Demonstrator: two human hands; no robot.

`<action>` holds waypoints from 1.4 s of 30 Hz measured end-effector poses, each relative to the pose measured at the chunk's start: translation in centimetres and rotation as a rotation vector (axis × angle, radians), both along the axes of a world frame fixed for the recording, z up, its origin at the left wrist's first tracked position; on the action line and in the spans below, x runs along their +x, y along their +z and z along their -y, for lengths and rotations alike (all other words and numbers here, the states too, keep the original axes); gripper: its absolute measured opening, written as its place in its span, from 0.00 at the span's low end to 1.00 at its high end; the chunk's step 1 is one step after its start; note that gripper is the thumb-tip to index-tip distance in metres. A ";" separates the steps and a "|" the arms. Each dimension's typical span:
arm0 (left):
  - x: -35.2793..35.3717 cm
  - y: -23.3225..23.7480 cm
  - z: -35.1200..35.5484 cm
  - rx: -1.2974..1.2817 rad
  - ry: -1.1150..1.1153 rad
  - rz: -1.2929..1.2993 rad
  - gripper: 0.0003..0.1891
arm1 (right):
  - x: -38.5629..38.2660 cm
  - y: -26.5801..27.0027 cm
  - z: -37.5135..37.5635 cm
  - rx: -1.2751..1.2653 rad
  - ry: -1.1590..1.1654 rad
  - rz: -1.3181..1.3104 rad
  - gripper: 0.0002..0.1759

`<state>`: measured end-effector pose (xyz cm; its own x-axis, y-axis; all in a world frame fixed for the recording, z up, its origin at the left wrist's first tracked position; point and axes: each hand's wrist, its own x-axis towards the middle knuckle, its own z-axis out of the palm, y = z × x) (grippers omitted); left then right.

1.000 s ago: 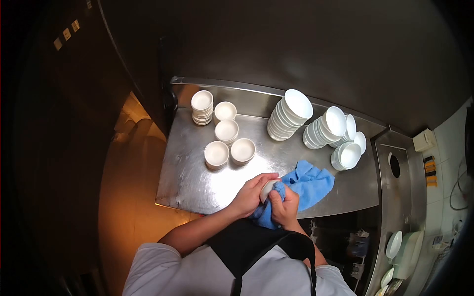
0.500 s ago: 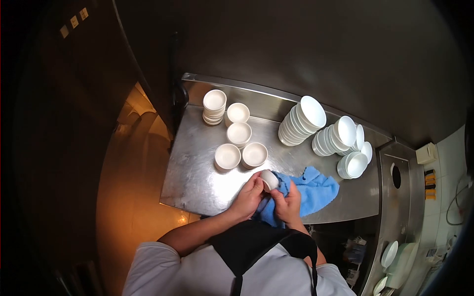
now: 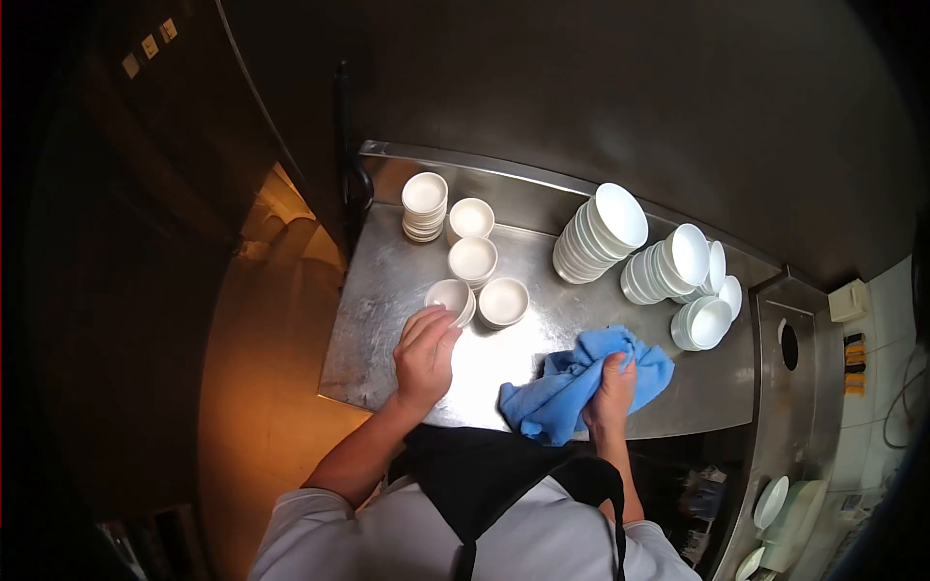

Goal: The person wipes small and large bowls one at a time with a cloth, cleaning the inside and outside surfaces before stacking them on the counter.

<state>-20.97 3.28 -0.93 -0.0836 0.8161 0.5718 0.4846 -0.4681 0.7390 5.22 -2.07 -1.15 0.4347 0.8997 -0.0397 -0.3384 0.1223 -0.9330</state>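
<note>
My left hand is at the near-left stack of small white bowls, fingers bent over the near rim of its top bowl. Fingertips hide the contact, so can't tell if I'm gripping that bowl or only touching it. My right hand is clenched on the blue cloth, thumb on top, cloth bunched and spread to both sides of the hand, near the table's front edge.

Table is metal, shiny, bright glare between my hands. Just right of the top bowl: another small bowl stack. Behind these, two more small bowl piles, one behind the other, then a taller small stack at the back left corner.

Right half of the table, behind the cloth: a tall stack of larger white bowls, a shorter stack to its right, and a cluster of bowls farther right. Black apron on me, pale sleeves. White dish far right, off the table.
</note>
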 end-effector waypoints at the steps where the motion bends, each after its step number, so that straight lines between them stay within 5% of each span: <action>1: -0.1 -0.3 -0.6 0.031 0.018 -0.100 0.09 | 0.3 0.3 0.0 0.021 0.002 -0.066 0.25; 5: -0.1 -1.4 -1.1 0.085 0.104 -0.456 0.10 | 1.8 1.0 0.5 0.043 -0.051 -0.142 0.24; 9: 0.2 -2.1 -0.6 0.066 0.143 -0.522 0.11 | 4.6 1.1 1.4 0.075 -0.122 -0.158 0.28; 13: 0.7 -0.7 0.1 0.065 0.171 -0.547 0.17 | 10.6 4.7 3.2 0.166 -0.328 -0.449 0.33; 14: 1.1 0.0 0.2 0.075 0.181 -0.543 0.18 | 13.9 4.1 4.7 0.313 -0.207 -0.407 0.35; 16: 2.2 0.5 -0.1 0.140 0.041 -0.366 0.21 | 16.2 5.5 6.4 0.471 -0.090 -0.255 0.36; 19: 5.8 3.0 -1.1 0.172 -0.203 -0.217 0.21 | 16.6 5.4 5.7 0.025 -0.430 -0.023 0.34; 21: 8.9 5.0 -3.0 0.177 -0.403 -0.253 0.21 | 16.3 4.4 5.5 0.116 -0.242 -0.112 0.32; 25: 15.5 8.3 -8.8 0.289 -0.440 -0.477 0.18 | 14.7 5.1 5.4 0.134 -0.200 -0.209 0.28; 28: 18.3 9.5 -14.2 0.327 -0.292 -0.929 0.16 | 15.9 2.5 5.6 0.018 -0.003 -0.208 0.29; 32: 18.5 13.9 -18.0 -0.099 -0.588 -1.414 0.17 | 17.6 1.4 4.7 -0.083 0.277 -0.362 0.24; 35: 18.1 13.4 -19.9 -0.238 -0.716 -1.150 0.16 | 18.5 -0.9 4.5 -0.090 0.306 -0.385 0.23; 39: 18.8 13.0 -19.2 -0.372 -0.666 -0.962 0.17 | 19.9 -4.4 4.3 -0.025 0.342 0.217 0.25; 42: 19.5 13.2 -17.9 -0.339 -0.605 -0.883 0.17 | 20.3 -3.5 3.6 -0.038 0.484 0.008 0.26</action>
<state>-1.51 21.15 12.31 0.7040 0.7098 -0.0250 0.6626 -0.6437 0.3829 25.57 -5.68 -4.70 -0.0327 0.9967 -0.0748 -0.3409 -0.0815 -0.9366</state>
